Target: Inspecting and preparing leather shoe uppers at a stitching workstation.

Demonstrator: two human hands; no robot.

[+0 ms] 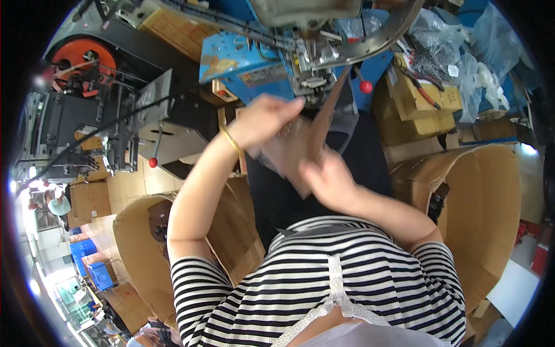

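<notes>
In front of the blue machine point(248, 72), my left hand point(263, 120) is raised with its fingers curled together. What it holds, if anything, is hidden and smeared by motion. My right hand point(330, 182), lower and to the right, is closed on the lower part of a brown flat strip point(327, 118). The strip slants up to the machine's metal head point(312, 81), its upper end close beside it. Between my hands hangs a blurred greyish-brown sheet point(289, 147); whether it belongs to the strip I cannot tell.
Large open cardboard boxes stand at my left point(136, 243) and at my right point(485, 202). A lever with a red knob point(365, 87) sticks out by the machine. Orange-handled pliers point(428, 95) lie on a carton point(413, 107). More machinery point(75, 115) is at the left.
</notes>
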